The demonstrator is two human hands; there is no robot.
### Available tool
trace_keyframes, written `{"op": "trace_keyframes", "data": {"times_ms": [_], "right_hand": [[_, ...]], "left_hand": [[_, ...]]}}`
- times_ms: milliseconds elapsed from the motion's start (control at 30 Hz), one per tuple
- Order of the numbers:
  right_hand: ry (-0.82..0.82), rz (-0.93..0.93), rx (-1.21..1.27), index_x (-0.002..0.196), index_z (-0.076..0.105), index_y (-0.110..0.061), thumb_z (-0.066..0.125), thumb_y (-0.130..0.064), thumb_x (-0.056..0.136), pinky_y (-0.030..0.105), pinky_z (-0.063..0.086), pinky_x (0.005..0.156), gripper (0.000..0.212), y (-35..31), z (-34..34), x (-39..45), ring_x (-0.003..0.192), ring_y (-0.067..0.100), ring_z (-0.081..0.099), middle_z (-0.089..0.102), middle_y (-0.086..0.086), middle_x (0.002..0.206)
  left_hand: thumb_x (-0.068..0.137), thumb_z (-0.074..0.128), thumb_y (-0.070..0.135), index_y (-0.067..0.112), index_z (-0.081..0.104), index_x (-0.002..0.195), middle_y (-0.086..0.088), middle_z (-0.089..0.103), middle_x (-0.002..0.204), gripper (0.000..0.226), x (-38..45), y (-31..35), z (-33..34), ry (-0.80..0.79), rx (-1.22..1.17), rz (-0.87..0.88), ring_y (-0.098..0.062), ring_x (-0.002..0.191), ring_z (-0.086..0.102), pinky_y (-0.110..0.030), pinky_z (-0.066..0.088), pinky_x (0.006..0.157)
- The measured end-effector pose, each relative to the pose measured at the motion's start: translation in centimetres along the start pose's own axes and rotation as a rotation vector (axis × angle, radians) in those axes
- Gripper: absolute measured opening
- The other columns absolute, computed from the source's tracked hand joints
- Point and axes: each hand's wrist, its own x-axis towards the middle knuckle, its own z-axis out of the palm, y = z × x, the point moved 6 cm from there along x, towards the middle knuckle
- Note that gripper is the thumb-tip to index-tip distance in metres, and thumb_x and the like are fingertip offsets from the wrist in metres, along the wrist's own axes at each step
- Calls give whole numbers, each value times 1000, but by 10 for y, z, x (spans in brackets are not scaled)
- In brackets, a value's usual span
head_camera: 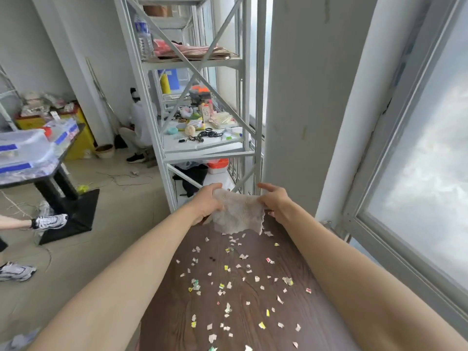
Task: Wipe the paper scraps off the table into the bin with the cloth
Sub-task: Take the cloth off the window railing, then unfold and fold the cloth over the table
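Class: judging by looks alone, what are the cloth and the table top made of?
Cloth: probably terry or microfibre, pale and matt, with a fuzzy nap and a limp hang. Table top: dark wood or wood-look laminate, shown by the grain lines and a faint sheen.

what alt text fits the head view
Both hands, left hand and right hand, hold a beige fuzzy cloth up over the far end of a dark brown wooden table strewn with small torn paper scraps.
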Motion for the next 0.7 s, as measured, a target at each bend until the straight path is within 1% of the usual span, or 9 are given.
{"op": "trace_keyframes", "data": {"times_ms": [67,133,200,267,400,500,567,633,700], "right_hand": [[-33,25,-17,128,59,-17,58,5,85,25,43,73,48,-5,14,-2,64,10,47,59,6,106],[-137,46,-36,122,62,-15,68,-3,83,22,44,61,41,-8,31,-6,75,13,57,63,7,113],[-193,16,-134,120,64,-10,69,-6,82,24,49,65,38,-12,44,-5,94,20,63,64,9,118],[-164,-86,-343,114,67,-5,69,-13,83,25,49,69,32,-20,51,-5,89,19,63,68,10,108],[-133,-235,-631,103,71,-4,64,-16,87,22,43,60,21,-36,54,-9,68,13,55,65,6,82],[-148,-226,-642,76,65,-7,63,-18,86,23,31,51,15,-41,52,-10,55,12,41,46,1,62],[-168,-210,-563,66,56,-7,63,-20,86,24,27,50,25,-42,48,-9,58,14,38,42,5,65],[-204,-183,-400,82,62,-1,63,-24,87,24,41,60,24,-40,45,-10,69,18,52,57,11,80],[-243,-153,-229,99,65,1,61,-27,88,33,53,80,30,-34,47,-6,88,24,65,69,15,102]], "left_hand": [[76,62,-10,17,37,143,-14,32,150,77,-4,-2,-15,38,-15,0,-26,136,34,-43,41,107],[77,64,-8,14,41,141,-14,36,148,71,-8,-4,-26,59,6,13,-26,135,36,-41,43,106],[79,65,-4,10,46,138,-13,40,145,64,-11,-7,-34,65,39,27,-26,133,39,-34,44,102],[80,66,0,9,53,131,-11,49,138,54,-11,-11,-44,89,114,42,-25,127,46,-31,45,98],[81,69,11,11,63,88,-7,55,92,9,-12,-17,-63,102,219,73,-19,86,56,-37,49,87],[83,68,15,12,53,75,-7,38,71,18,-14,-17,-71,98,136,85,-18,69,42,-34,46,69],[84,68,21,12,56,82,-7,38,75,15,-16,-18,-74,85,78,60,-18,72,40,-27,39,60],[85,66,24,8,59,89,-8,47,86,19,-15,-22,-72,34,-39,21,-16,78,45,-15,43,55],[90,59,23,-2,59,105,-9,57,100,29,-14,-24,-66,-23,-208,-26,-20,90,56,-21,50,72]]}}
